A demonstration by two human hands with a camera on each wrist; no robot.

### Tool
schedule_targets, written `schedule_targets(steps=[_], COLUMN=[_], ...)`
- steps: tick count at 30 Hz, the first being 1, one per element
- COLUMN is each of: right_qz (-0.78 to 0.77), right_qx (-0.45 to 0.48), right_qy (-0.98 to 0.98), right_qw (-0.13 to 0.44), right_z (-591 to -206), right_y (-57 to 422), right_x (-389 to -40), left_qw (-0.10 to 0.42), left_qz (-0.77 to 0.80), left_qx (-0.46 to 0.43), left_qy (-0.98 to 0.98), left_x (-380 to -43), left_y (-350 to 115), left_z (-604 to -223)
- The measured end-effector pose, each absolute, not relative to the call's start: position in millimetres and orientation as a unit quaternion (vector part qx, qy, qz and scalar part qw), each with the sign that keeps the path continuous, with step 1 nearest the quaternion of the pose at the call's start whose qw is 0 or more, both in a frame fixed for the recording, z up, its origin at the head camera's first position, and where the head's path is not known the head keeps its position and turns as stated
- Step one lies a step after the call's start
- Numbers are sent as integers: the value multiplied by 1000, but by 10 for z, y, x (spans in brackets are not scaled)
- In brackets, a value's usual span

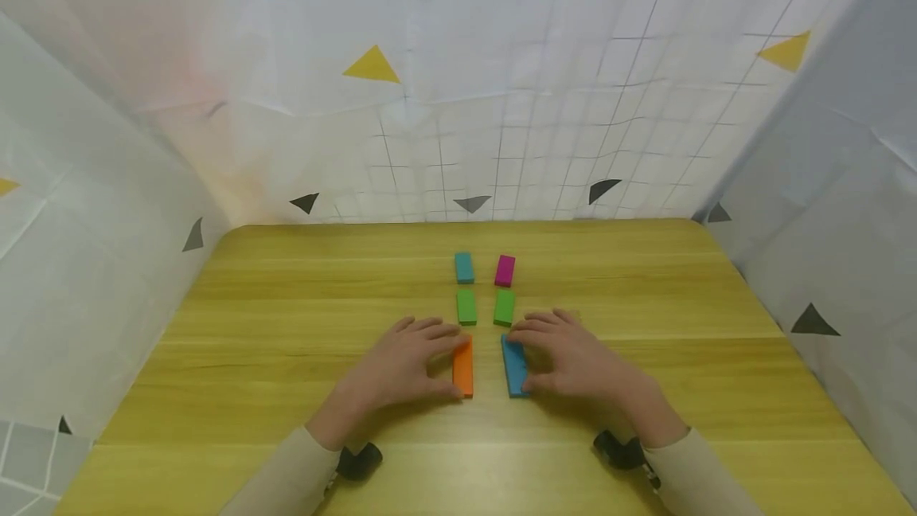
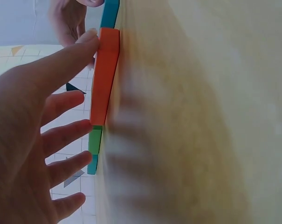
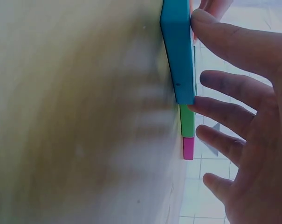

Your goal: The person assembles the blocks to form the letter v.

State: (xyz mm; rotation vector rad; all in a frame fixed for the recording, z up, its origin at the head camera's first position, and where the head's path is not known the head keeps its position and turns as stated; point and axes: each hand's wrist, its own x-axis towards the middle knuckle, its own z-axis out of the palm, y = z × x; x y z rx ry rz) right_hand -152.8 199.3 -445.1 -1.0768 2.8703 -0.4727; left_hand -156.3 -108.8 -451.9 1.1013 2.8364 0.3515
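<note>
An orange block [image 1: 462, 368] lies flat on the wooden table, its long side pointing away from me. My left hand [image 1: 408, 361] arches over it from the left, thumb tip at the top near edge and fingertips by the far end. To the right lies a longer blue block [image 1: 514, 366], slightly slanted. My right hand [image 1: 573, 361] is over its right side, thumb by the near end and fingers [image 3: 224, 109] spread toward the far end. In both wrist views the fingers look fairly straight, and neither block is visibly raised.
Beyond the hands lie two green blocks [image 1: 466, 306], a teal block [image 1: 464, 268] and a magenta block [image 1: 505, 271], in two columns on the table [image 1: 286, 293]. White sheets [image 1: 487, 62] with triangle marks surround the table at the back and sides.
</note>
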Motion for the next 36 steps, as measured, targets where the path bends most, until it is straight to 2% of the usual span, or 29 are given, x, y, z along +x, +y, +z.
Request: schedule_targets(steps=[10, 19, 28, 36], right_qz=[-150, -148, -146, -148], right_qx=[-352, -330, -322, -318], right_qy=[924, 931, 933, 934], right_qw=[15, 51, 61, 63], right_z=[-4460, -4419, -4392, -4416], right_y=[1970, 1952, 1933, 1934], right_x=[-1498, -1478, -1464, -1465], left_qw=[40, 22, -4, 5], left_qz=[106, 94, 97, 103], left_qx=[369, 369, 370, 352], left_qy=[923, 924, 924, 930], left_x=[-1531, -1555, -1545, -1483], left_y=[-1070, -1050, -1026, -988], left_z=[-4492, -4520, -4538, -4493])
